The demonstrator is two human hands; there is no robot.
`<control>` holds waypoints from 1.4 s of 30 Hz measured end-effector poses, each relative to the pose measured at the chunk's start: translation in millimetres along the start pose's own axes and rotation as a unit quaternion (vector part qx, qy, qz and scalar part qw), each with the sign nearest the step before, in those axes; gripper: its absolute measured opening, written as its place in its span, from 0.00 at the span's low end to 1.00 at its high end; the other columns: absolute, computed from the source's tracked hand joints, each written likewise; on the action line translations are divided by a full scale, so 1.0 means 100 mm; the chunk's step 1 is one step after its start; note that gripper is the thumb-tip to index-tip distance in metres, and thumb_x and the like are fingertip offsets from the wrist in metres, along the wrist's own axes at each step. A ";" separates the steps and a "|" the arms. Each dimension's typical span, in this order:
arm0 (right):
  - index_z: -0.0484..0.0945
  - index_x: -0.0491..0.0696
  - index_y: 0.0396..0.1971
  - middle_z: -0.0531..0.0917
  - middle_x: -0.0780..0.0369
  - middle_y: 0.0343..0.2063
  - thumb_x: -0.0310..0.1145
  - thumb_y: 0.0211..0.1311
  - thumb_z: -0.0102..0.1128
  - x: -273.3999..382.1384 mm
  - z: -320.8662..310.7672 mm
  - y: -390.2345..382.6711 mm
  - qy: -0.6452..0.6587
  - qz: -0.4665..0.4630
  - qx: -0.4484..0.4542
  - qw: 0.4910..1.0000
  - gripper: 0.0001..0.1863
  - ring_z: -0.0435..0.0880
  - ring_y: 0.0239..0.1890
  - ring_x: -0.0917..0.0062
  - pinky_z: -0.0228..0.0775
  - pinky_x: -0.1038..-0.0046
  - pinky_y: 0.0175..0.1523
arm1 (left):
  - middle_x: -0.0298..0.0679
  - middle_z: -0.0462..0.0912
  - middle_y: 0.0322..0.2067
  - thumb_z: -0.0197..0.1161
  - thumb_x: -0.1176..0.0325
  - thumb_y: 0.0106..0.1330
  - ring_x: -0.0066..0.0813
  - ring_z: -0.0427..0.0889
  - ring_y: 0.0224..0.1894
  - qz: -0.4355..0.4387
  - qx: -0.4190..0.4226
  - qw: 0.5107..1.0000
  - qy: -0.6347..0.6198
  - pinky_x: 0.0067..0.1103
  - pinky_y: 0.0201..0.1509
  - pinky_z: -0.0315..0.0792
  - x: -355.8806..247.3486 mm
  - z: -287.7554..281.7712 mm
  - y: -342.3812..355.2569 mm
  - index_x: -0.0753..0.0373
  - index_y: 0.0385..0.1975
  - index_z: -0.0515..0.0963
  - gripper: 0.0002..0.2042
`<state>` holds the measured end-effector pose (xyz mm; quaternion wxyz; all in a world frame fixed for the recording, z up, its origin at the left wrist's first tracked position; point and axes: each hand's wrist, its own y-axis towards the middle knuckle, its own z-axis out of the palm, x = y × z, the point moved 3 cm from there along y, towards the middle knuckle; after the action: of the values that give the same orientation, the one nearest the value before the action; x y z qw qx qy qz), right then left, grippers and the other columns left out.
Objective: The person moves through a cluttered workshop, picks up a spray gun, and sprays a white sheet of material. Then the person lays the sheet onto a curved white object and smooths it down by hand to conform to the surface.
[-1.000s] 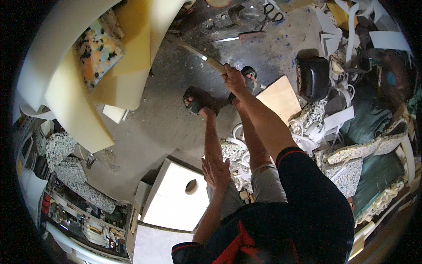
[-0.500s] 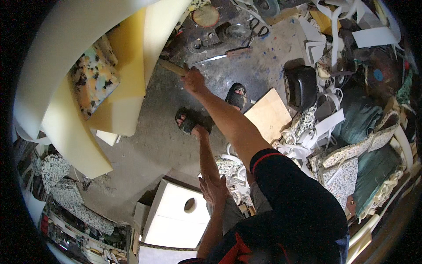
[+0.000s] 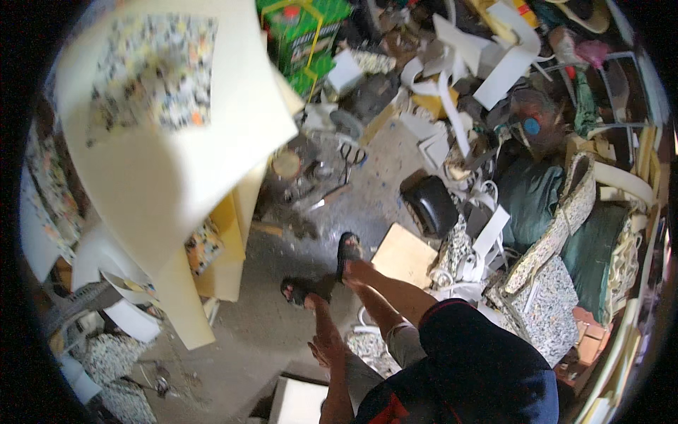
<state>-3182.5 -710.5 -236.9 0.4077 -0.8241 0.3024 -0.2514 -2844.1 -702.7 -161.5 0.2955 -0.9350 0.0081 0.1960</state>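
Observation:
My left hand [image 3: 327, 348] is beside my left knee, with its fingers loosely apart and nothing seen in it. My right forearm reaches from the dark sleeve toward my right foot. Near the sandal, my right hand [image 3: 357, 273] overlaps the leg, and its fingers are too unclear to read. A yellowish-brown strip [image 3: 268, 228] lies on the floor by the foam sheets, apart from both hands. Further off are a knife [image 3: 332, 197] and black-handled scissors [image 3: 351, 154]. A light, flat board [image 3: 405, 255] lies right of my feet.
Large cream foam sheets [image 3: 233, 141] curve along the left, one bearing a speckled foam patch [image 3: 155, 71]. A black padded block [image 3: 431, 205], white foam offcuts [image 3: 492, 232] and green sacks [image 3: 530, 201] pile up on the right. A white block [image 3: 300, 403] sits at the bottom.
My right hand has let go of the yellowish strip and drawn back toward my right foot. The left hand has shifted slightly off the knee. The view has tilted up, showing more of the far clutter.

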 end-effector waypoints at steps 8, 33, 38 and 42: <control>0.78 0.52 0.21 0.80 0.64 0.20 0.56 0.51 0.65 -1.37 -0.81 -1.81 0.134 0.116 -0.163 0.971 0.21 0.80 0.29 0.68 0.71 0.61 0.30 | 0.53 0.58 0.68 0.58 0.38 0.64 0.54 0.58 0.69 -0.088 0.141 0.986 0.012 0.46 0.67 0.60 -0.96 -1.32 0.16 0.64 0.66 0.62 0.40; 0.86 0.47 0.27 0.85 0.51 0.26 0.33 0.48 0.58 -3.01 -0.76 -3.03 0.070 0.175 -0.325 0.927 0.10 0.84 0.22 0.61 0.73 0.56 0.23 | 0.47 0.74 0.55 0.44 0.50 0.76 0.37 0.72 0.56 0.389 0.124 0.873 -0.266 0.33 0.57 0.65 -3.91 -3.34 0.08 0.65 0.62 0.69 0.26; 0.82 0.44 0.22 0.84 0.52 0.22 0.33 0.45 0.55 -3.01 -0.96 -3.15 0.077 0.166 -0.288 0.940 0.10 0.85 0.25 0.59 0.78 0.59 0.30 | 0.53 0.68 0.64 0.45 0.43 0.73 0.46 0.65 0.67 0.572 -0.126 0.784 -0.206 0.37 0.70 0.59 -5.75 -5.98 -0.46 0.71 0.67 0.62 0.36; 0.82 0.49 0.21 0.83 0.58 0.23 0.34 0.50 0.58 -2.64 -1.47 -3.18 -0.057 0.008 -0.373 0.926 0.07 0.84 0.28 0.60 0.77 0.59 0.32 | 0.53 0.69 0.63 0.46 0.43 0.73 0.46 0.66 0.66 0.728 -0.252 0.627 -0.120 0.37 0.70 0.59 -6.54 -7.15 -1.32 0.71 0.66 0.63 0.35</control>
<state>-3368.6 -447.3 60.9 0.0892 -0.9272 0.3571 -0.0697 -3171.9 -1056.6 689.0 -0.1918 -0.6310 0.6004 0.4523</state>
